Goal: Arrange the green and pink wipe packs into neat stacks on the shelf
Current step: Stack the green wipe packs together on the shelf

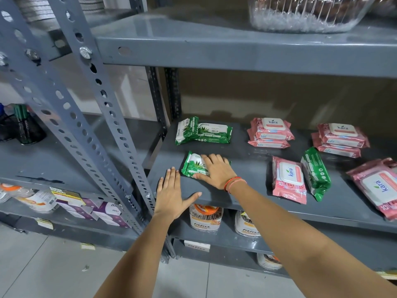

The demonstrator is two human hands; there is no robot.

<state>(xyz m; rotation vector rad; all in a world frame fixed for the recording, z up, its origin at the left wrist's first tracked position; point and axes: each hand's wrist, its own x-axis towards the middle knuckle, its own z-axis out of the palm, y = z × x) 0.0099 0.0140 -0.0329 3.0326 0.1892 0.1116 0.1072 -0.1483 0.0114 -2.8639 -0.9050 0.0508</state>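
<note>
My right hand [216, 171] lies flat, fingers spread, on a green wipe pack [191, 165] near the front left of the grey shelf [247, 166]. My left hand [171, 193] rests open and flat on the shelf's front edge just left of it, holding nothing. Behind them two green packs [203, 131] overlap, one tilted on the other. A third green pack [315, 172] lies lengthwise at mid-right beside a single pink pack [289, 179]. Two pink stacks sit at the back: one [270, 133] in the middle, one [340, 139] to the right. More pink packs [378, 188] lie at the right edge.
A perforated grey upright [111, 117] stands left of the shelf. The shelf above carries a clear glass bowl [307, 14]. Jars [205, 218] stand on the shelf below. A black mesh holder [23, 127] and boxes [103, 212] sit on the neighbouring rack at left.
</note>
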